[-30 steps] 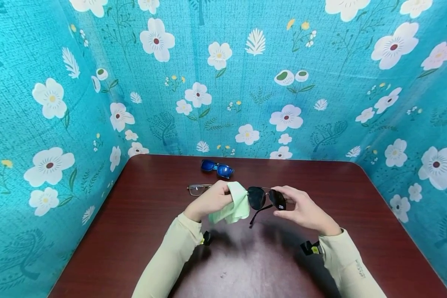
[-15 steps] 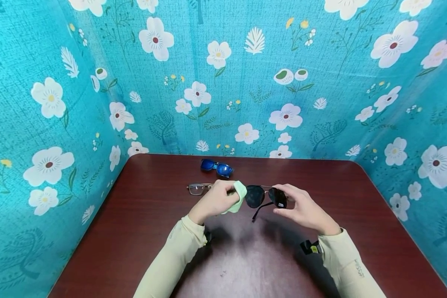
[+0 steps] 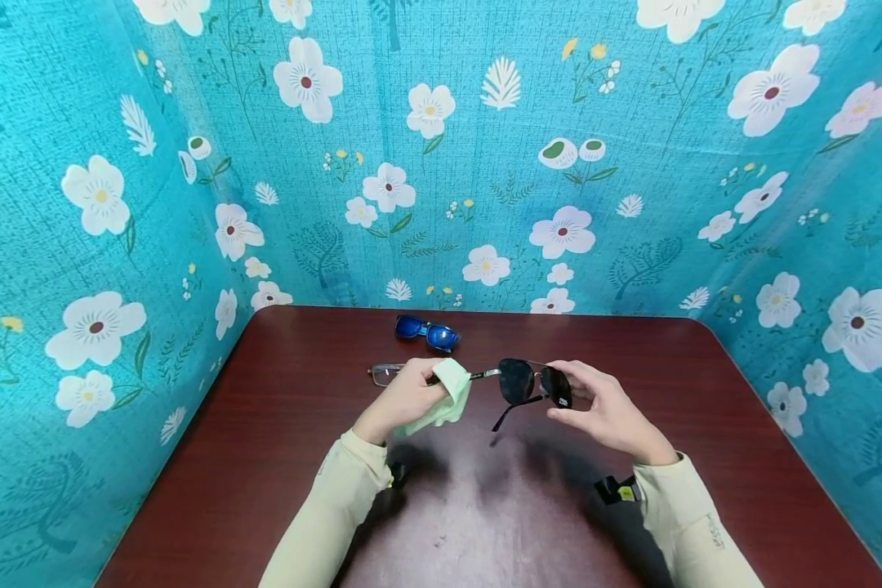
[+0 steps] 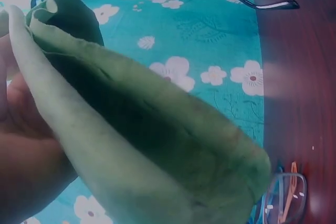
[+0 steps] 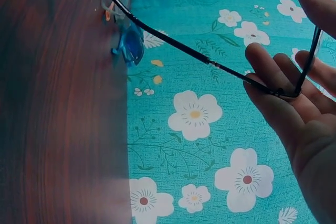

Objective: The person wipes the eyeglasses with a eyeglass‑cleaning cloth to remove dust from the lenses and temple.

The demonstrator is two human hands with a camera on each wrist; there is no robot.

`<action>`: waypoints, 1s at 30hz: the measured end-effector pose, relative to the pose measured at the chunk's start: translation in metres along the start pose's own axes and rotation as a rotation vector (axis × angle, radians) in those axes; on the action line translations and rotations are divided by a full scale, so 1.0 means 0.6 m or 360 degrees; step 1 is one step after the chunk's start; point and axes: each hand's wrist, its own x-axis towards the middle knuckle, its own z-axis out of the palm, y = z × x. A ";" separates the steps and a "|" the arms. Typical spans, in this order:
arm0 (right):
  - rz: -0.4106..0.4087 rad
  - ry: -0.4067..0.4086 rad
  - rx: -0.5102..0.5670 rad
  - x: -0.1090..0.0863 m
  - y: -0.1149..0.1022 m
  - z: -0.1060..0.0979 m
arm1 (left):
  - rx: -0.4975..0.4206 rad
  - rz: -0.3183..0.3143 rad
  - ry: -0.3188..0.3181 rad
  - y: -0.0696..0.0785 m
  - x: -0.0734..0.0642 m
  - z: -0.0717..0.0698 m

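In the head view my right hand (image 3: 606,412) holds dark aviator sunglasses (image 3: 517,381) by one lens side, thumb below and fingers above and behind. My left hand (image 3: 404,400) pinches a pale green cloth (image 3: 444,396), and one temple of the sunglasses reaches from the frame to this cloth. Whether the cloth wraps that temple's tip is hidden. The other temple hangs down toward the table. Folds of the green cloth (image 4: 126,119) fill much of the left wrist view. A thin black temple (image 5: 173,43) crosses the right wrist view in front of my right hand (image 5: 299,108).
Blue-lensed sunglasses (image 3: 442,336) lie toward the back of the dark red-brown table (image 3: 301,482). Clear-lensed glasses (image 3: 385,374) lie nearer, partly behind my left hand. A turquoise flowered curtain (image 3: 382,269) encloses the table's back and sides.
My left hand with the cloth has gone toward the lens and then back left, baring a stretch of temple between cloth and frame. The sunglasses have shifted slightly right with my right hand.
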 end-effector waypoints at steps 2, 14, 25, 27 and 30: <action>0.0022 0.0017 0.0003 0.000 -0.002 -0.002 | -0.0004 -0.0007 0.0012 -0.005 -0.004 -0.005; 0.0214 0.0109 0.0138 -0.009 -0.002 -0.009 | -0.0190 -0.0112 0.0068 -0.017 -0.020 -0.025; 0.0234 0.0150 0.0247 -0.010 0.004 -0.004 | -0.0377 -0.0165 0.0041 -0.008 -0.022 -0.023; 0.0246 0.0152 0.0222 -0.008 0.005 -0.001 | -0.0407 -0.0161 0.0042 -0.001 -0.019 -0.020; 0.0237 0.0140 0.0141 -0.005 0.007 0.003 | -0.0415 -0.0163 0.0058 0.007 -0.013 -0.017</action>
